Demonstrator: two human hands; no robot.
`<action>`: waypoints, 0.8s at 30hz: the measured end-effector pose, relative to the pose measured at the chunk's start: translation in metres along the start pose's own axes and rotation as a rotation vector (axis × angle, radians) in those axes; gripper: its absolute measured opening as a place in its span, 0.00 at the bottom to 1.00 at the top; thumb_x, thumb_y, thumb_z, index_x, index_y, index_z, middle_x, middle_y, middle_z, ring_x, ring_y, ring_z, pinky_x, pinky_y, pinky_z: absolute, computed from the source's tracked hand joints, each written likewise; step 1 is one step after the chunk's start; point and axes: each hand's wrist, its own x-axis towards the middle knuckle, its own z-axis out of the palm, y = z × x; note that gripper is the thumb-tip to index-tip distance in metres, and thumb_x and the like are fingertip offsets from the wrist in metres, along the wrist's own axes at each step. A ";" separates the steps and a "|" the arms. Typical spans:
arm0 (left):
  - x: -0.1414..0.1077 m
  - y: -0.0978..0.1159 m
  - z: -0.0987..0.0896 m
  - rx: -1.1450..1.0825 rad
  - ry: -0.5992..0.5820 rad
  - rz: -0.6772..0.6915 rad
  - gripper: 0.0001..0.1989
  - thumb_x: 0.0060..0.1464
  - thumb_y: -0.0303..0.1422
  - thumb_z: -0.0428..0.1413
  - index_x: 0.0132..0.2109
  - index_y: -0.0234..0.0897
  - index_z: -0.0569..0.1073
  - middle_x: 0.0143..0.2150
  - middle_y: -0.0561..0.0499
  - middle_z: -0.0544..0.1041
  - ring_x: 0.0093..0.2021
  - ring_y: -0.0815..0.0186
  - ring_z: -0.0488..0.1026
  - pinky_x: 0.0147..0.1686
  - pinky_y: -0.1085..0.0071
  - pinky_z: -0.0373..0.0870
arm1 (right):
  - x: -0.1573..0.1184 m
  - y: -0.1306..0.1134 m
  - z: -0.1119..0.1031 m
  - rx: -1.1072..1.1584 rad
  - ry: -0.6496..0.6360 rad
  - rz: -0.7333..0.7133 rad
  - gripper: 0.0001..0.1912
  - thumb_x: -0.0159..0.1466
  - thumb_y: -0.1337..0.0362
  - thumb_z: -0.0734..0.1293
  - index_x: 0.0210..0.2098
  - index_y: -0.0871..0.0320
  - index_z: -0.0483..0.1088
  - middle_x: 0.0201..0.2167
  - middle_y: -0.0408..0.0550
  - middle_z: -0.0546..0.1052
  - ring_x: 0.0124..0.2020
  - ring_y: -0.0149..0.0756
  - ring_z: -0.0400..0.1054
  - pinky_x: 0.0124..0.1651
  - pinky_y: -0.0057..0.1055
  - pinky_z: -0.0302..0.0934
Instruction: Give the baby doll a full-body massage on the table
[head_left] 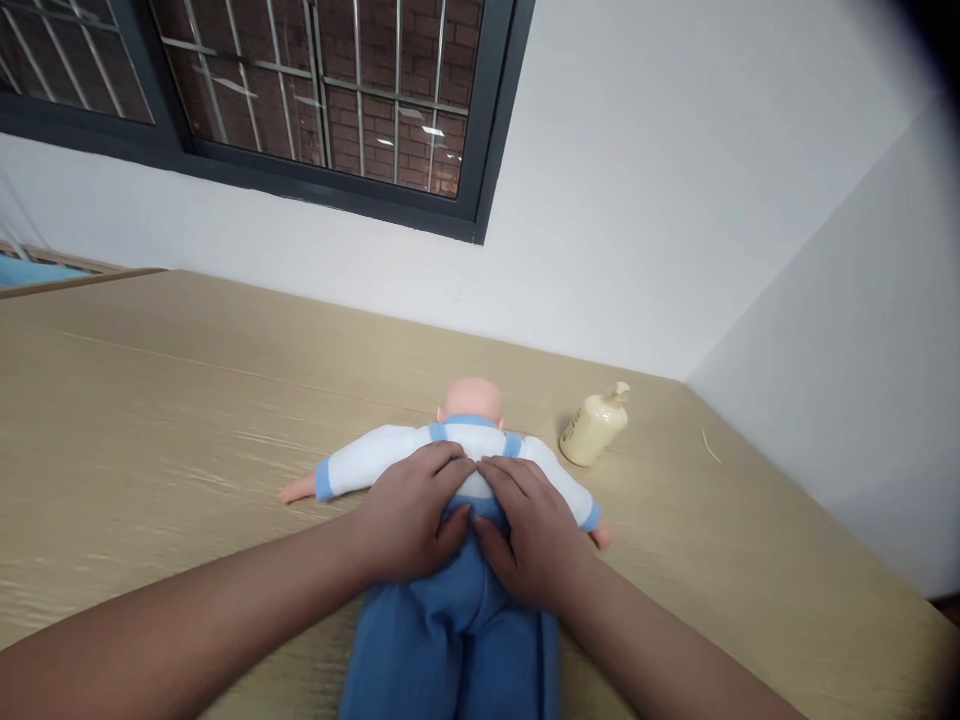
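A baby doll (pixel 480 600) in a white long-sleeved top and blue overalls lies stretched out on the wooden table, arms spread sideways. Its bald head (pixel 471 398) points away from me, and no face shows, so its back seems to be up. My left hand (pixel 420 510) rests on the left side of the doll's upper body, fingers gently curved and thumb apart. Opposite it, my right hand (pixel 534 525) lies on the right side in the same way. The fingertips of both hands nearly meet over the middle of the back. Part of the torso is hidden beneath them.
A cream pump bottle (pixel 592 430) stands on the wooden table (pixel 187 400), right of the doll's head. Farther right lies a thin pale strip (pixel 710 445). White walls (pixel 637 180) border the table, with a dark-framed barred window (pixel 322 100) above.
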 end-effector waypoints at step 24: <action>0.011 -0.001 0.002 0.016 -0.067 0.005 0.22 0.53 0.33 0.56 0.56 0.35 0.72 0.51 0.40 0.74 0.53 0.49 0.70 0.58 0.47 0.67 | 0.013 0.005 -0.008 -0.065 -0.077 0.034 0.22 0.59 0.59 0.67 0.51 0.60 0.71 0.45 0.55 0.76 0.47 0.50 0.68 0.57 0.52 0.62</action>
